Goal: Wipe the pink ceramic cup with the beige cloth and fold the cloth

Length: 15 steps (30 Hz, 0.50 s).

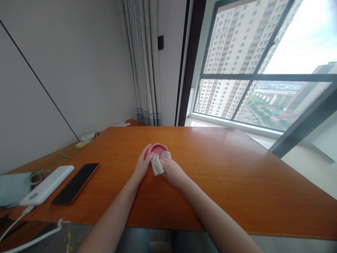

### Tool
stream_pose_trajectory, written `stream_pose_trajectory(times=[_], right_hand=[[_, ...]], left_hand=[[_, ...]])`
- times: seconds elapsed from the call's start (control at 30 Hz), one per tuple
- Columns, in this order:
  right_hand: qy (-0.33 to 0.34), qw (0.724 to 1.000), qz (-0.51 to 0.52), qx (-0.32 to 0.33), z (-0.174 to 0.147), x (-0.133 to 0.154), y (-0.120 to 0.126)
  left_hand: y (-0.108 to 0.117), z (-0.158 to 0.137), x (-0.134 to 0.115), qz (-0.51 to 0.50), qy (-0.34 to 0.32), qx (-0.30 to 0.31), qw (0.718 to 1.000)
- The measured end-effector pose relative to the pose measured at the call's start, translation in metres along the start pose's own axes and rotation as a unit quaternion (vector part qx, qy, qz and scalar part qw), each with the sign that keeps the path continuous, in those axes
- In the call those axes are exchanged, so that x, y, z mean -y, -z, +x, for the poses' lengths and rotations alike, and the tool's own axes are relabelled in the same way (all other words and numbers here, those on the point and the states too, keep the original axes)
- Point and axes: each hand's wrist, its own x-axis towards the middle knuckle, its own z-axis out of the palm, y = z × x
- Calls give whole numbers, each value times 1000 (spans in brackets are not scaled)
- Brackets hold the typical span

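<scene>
Mid-table point(237, 182), the left hand point(143, 164) curls its fingers round the left rim of a small pink bowl point(158, 149), while the right hand point(171, 170) pinches a whitish cloth point(157, 167) vs. the bowl's near edge. Risk: the bowl is light and braced on one side only, so a firm push w/ the cloth could skid or tip it on the slick wood. The phone point(76, 183) and power bank point(47, 184) lie well apart at left, prob. safe.
</scene>
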Motion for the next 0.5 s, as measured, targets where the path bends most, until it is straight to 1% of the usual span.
stream_pose_trajectory(times=[0.13,0.23,0.3,0.43,0.5], right_hand=[[35,999,-5,5,-1,0,7],[54,999,-2,-9,-2,0,14],[58,998,12,-22,-3,0,19],[52,994,74,-65,-6,0,25],[31,987,111,-112,-8,-1,24]], left_hand=[[7,4,-11,16,-8,13,1000],[9,7,-11,0,-16,17,1000],[9,9,-9,-14,-6,28,999],[6,9,-7,-62,22,76,995],[4,6,-8,-101,35,91,990]])
